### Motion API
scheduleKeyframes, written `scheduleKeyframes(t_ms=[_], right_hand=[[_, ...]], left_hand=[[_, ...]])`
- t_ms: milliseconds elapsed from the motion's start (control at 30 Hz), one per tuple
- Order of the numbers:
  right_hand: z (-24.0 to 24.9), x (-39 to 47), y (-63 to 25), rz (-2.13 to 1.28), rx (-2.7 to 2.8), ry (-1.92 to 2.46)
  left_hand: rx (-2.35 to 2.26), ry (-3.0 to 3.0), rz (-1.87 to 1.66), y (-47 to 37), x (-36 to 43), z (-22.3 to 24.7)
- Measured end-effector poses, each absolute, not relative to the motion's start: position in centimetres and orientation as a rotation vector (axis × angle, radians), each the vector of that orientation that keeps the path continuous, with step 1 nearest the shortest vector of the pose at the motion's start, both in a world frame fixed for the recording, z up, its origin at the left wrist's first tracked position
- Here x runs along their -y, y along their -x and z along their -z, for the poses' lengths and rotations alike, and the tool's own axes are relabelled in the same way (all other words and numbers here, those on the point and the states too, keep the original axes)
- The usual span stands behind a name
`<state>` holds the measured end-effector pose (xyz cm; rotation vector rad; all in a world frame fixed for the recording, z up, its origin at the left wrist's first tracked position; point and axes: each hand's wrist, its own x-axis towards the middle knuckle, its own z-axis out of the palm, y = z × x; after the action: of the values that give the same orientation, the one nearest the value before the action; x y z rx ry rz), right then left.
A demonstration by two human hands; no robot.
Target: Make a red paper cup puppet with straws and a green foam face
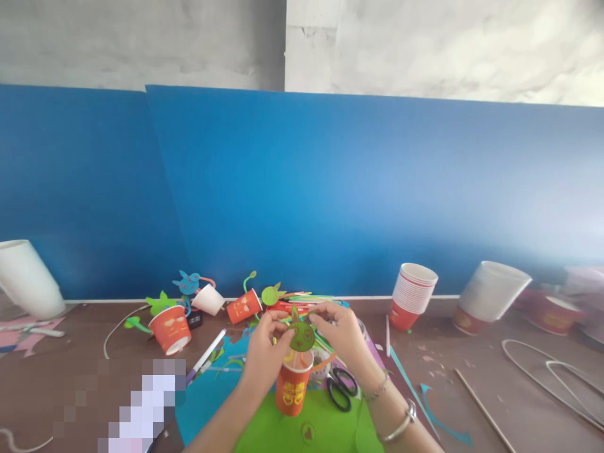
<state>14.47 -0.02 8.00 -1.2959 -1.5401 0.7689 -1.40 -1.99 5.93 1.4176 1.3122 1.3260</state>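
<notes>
A green paper animal head (302, 337) with a drawn face and a pointed ear is held up just above a red paper cup (291, 390). My left hand (268, 346) pinches its left edge between thumb and fingers. On the other side my right hand (342, 333) has thumb and forefinger closed at the upper right edge of the head. The cup stands upright, with yellow print on its front and an orange straw (324, 363) sticking out to the right. Green paper (268, 428) lies under it. Black-handled scissors (342, 390) rest beside the cup.
Red cups with paper animal heads, such as one cup (170, 330), lie at the back left. Coloured straws (302, 296) are heaped behind my hands. A cup stack (413, 296) stands right, near a wooden stick (484, 409). A blue partition (330, 189) closes off the back.
</notes>
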Motion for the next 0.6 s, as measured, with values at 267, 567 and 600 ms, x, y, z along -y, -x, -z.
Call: scheduleKeyframes(t_ms=[267, 567, 600], right_hand=[[-7.72, -0.15, -14.34, -0.824, 1.577, 1.26], [-8.31, 0.2, -14.28, -0.808, 1.58, 1.26], [-8.33, 0.22, -14.28, -0.808, 1.583, 1.259]], left_hand=[[-1.316, -1.389, -1.337, 1.36, 1.94, -6.0], [-1.326, -1.372, -1.336, 1.25, 2.17, -6.37], [-1.328, -1.377, -1.335, 1.27, 2.12, -6.35]])
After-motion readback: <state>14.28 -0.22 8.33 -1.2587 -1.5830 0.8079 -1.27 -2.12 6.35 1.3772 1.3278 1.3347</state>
